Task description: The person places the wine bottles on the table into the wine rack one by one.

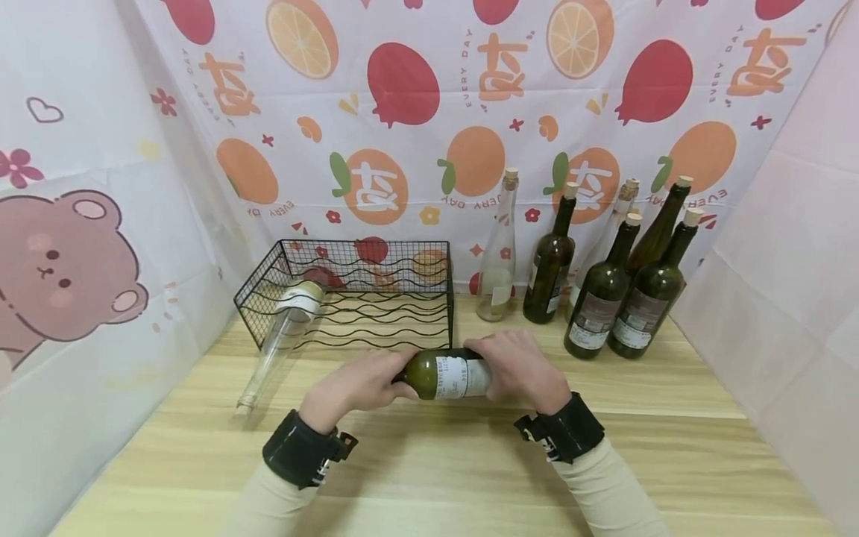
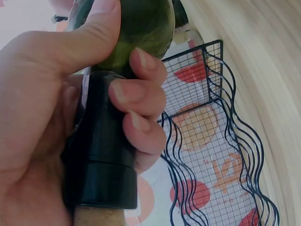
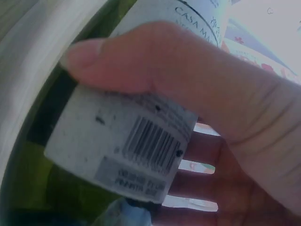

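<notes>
A green wine bottle with a white label lies sideways between both hands in the head view, in front of a black wire rack. My left hand wraps its fingers round the dark neck; the cork sticks out below them in the left wrist view. My right hand grips the body near the base, its thumb lying across the label above a barcode. On the rack's left side a clear bottle lies tilted, its corked neck reaching out over the table toward me.
Several corked bottles stand upright at the back right, among them a clear bottle and a green bottle. Printed cloth hangs behind the wooden table and at both sides.
</notes>
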{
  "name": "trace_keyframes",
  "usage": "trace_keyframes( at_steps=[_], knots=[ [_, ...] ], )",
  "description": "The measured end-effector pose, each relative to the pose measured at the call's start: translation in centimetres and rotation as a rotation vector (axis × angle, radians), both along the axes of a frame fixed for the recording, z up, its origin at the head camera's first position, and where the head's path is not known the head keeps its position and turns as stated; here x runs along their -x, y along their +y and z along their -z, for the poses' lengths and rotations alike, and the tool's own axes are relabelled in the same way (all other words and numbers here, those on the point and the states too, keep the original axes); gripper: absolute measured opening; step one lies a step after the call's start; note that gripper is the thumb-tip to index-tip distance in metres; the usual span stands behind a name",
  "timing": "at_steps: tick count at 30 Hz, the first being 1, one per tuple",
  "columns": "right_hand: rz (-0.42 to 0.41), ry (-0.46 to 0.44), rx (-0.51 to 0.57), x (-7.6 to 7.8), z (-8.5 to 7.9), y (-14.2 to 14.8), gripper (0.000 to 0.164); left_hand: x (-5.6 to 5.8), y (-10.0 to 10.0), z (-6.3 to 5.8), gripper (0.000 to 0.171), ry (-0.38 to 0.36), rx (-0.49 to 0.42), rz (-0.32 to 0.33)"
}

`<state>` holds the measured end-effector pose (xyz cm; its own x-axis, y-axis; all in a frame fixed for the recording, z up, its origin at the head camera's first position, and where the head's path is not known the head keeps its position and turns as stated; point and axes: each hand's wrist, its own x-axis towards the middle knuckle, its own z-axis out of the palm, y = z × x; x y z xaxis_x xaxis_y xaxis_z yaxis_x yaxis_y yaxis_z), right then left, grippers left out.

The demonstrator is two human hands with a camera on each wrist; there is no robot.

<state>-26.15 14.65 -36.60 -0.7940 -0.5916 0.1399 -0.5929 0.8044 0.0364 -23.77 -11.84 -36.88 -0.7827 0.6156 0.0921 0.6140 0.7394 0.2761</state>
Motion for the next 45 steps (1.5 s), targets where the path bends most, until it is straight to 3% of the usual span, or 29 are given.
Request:
trace_keyframes(
  at_steps=[6,13,23,30,37,45],
  knots=[
    [0.008,-0.084,0.063,-0.2,-0.3,-0.2,0.065,0.2,-1.3,-0.7,0.061,0.039,0.041,-0.028],
    [0.051,-0.156,0.088,-0.5,-0.2,0.0,0.062,0.0,-3.0,-0.8,0.066,0.009,0.04,-0.046],
    [0.128,-0.204,0.073,-0.3,-1.1,1.8,0.076,0.8,-5.1,-2.0,0.072,-0.041,0.022,-0.076],
    [0.146,-0.202,0.071,0.1,-1.2,2.6,0.076,1.5,-7.4,-1.6,0.072,-0.05,0.011,-0.124],
    [0.147,-0.219,0.072,0.2,-1.5,2.9,0.073,2.5,-9.3,-1.0,0.073,-0.097,-0.1,-0.087],
    [0.153,-0.242,0.074,0.2,-1.5,3.1,0.07,3.0,-11.4,-0.5,0.077,-0.147,-0.131,-0.126]
  ],
)
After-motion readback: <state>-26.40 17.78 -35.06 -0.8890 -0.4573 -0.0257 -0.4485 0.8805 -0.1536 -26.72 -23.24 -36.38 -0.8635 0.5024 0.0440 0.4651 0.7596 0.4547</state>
